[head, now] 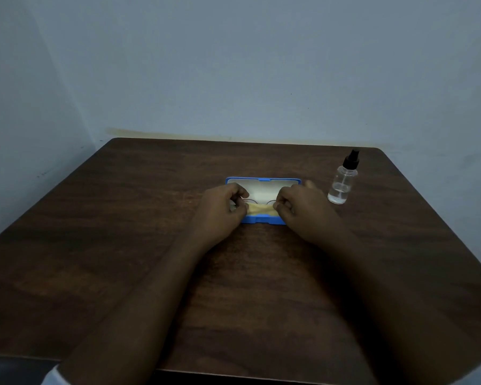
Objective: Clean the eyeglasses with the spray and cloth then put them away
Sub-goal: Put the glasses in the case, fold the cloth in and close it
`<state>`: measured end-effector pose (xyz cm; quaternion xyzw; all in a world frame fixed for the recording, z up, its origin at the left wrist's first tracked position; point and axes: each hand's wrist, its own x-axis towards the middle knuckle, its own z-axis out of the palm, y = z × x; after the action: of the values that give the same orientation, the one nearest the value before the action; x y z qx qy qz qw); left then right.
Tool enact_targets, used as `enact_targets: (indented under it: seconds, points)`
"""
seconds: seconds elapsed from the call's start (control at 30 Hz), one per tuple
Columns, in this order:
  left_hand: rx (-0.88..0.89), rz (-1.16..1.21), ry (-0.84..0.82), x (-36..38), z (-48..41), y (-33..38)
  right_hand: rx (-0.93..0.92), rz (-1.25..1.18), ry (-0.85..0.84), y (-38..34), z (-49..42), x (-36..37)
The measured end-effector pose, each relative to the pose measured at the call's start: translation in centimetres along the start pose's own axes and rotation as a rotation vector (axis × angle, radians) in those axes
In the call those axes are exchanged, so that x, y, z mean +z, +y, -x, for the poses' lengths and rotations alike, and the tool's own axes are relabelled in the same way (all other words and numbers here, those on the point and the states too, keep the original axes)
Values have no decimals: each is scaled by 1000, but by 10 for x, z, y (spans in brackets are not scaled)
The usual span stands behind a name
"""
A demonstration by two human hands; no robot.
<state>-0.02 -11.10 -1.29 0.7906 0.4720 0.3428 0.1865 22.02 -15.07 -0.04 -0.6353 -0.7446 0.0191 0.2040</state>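
Head view: beige cloth (260,210) was pinched taut by left hand (222,208) and right hand (301,208) over eyeglasses (271,202) in the blue case (263,179) — closure could be blocked by bunching.

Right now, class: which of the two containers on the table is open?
The blue glasses case, its lid swung back to show the pale inside; the clear spray bottle to its right has its black top on.
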Motion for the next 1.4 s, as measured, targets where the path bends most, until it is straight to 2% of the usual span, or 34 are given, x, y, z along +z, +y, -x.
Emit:
enact_targets:
  seconds: [0.2,0.37,0.5,0.67,0.73,0.9,1.0,1.1,1.17,1.27,1.4]
  points:
    - [-53,-25,17,1,1,-3,20,-7,34,-2,-1,2]
    - [-1,-85,118,6,-1,-4,4,-51,66,-2,-3,2]
    - [-48,-144,168,8,-2,-11,-40,-32,75,2,-2,0]
    - [-54,-107,199,9,-4,-16,-62,-39,121,9,-3,3]
    - [-87,-7,236,9,-4,-17,-33,-52,174,14,-6,-1]
    - [-415,536,290,1,-12,-11,190,-291,375,28,-4,-11]
    - [-555,679,268,-6,-12,-6,362,-414,213,29,-1,-14]
    - [-596,588,207,-10,-10,-3,477,-456,16,26,1,-16]
    - [-568,495,139,-11,-11,-2,514,-546,-35,23,1,-17]
    - [-527,406,-9,-15,-12,-4,473,-756,-129,26,1,-18]
    - [-550,359,-124,-16,-12,-7,344,-645,-279,38,4,-16]
